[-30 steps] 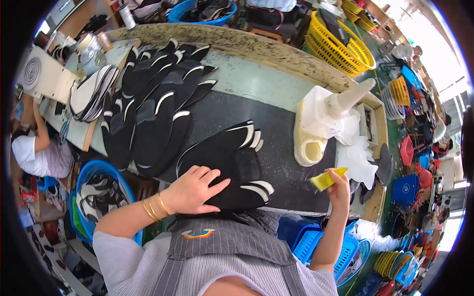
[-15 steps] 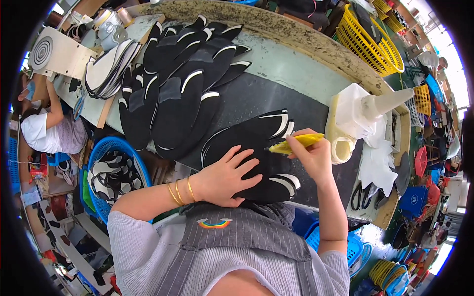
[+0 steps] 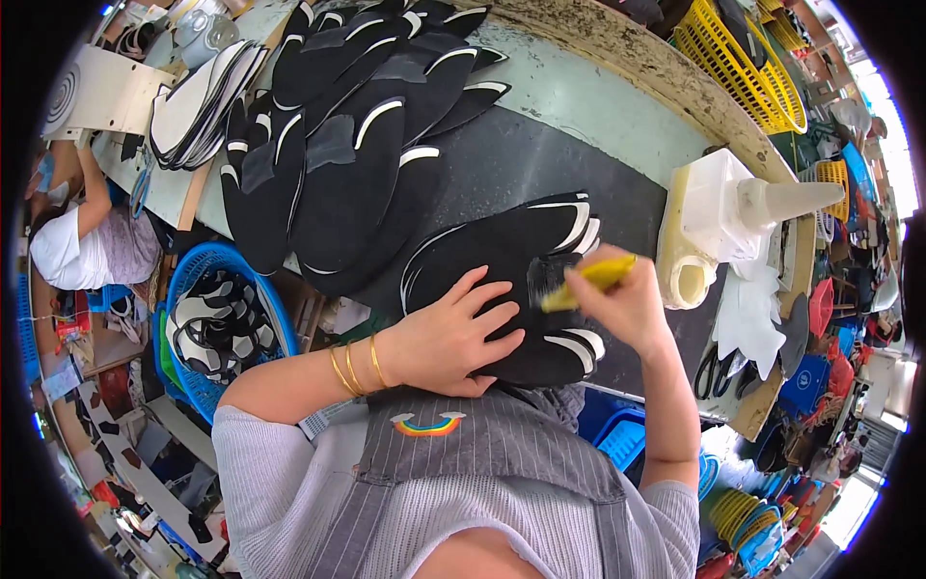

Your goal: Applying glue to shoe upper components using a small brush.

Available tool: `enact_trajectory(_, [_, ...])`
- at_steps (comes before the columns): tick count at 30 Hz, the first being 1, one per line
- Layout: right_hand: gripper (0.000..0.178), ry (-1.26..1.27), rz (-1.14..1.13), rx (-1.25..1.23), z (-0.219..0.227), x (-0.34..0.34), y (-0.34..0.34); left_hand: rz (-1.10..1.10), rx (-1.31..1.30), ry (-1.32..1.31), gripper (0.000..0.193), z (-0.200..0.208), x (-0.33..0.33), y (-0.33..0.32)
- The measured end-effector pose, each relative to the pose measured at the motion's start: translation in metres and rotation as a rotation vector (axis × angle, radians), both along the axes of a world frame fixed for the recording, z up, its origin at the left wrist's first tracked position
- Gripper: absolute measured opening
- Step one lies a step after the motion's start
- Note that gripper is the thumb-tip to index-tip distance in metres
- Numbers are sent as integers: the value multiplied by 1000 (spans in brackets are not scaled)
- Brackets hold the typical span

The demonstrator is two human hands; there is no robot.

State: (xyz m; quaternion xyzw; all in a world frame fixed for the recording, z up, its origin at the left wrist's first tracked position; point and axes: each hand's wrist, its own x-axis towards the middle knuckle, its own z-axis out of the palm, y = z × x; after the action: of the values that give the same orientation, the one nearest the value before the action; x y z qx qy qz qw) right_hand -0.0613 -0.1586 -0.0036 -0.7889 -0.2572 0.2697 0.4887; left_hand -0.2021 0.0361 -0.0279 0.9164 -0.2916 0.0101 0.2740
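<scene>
My left hand [image 3: 451, 340] lies flat with spread fingers on a small stack of black fabric cut pieces [image 3: 473, 253], which have rounded ends and white-edged tips. In my right hand [image 3: 629, 307] is a yellow-handled brush [image 3: 600, 280], pinched between thumb and fingers. Its bristles touch the top piece between the white-edged tips, where a dark, shiny wet patch [image 3: 548, 275] shows. Farther left, many similar black pieces [image 3: 347, 193] lie overlapped in rows, several with a greyish patch between their tips.
A white plastic bottle with a cone spout [image 3: 709, 207] stands right of my right hand, with scissors [image 3: 716, 374] nearer me. A blue basket [image 3: 207, 386] of black-and-white pieces sits at left. Beyond it, a co-worker in white [image 3: 82, 241] sits by a machine. A yellow basket [image 3: 743, 77] is far right.
A wet patch has appeared under the brush on the top piece. The brush has moved slightly right and tilted. The whole view has shifted a little; my left hand stays on the stack.
</scene>
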Motion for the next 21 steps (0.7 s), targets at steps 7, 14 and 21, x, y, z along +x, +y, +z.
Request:
enact_trajectory(7, [12, 54, 105, 8, 14, -5, -10, 24, 19, -18, 55, 2, -5, -1])
enact_trajectory(14, [9, 70, -99, 207, 0, 18, -3, 43, 178, -32, 50, 14, -14, -13])
enact_trajectory(21, [10, 93, -47, 235, -4, 26, 6, 62, 109, -52, 37, 12, -8, -10])
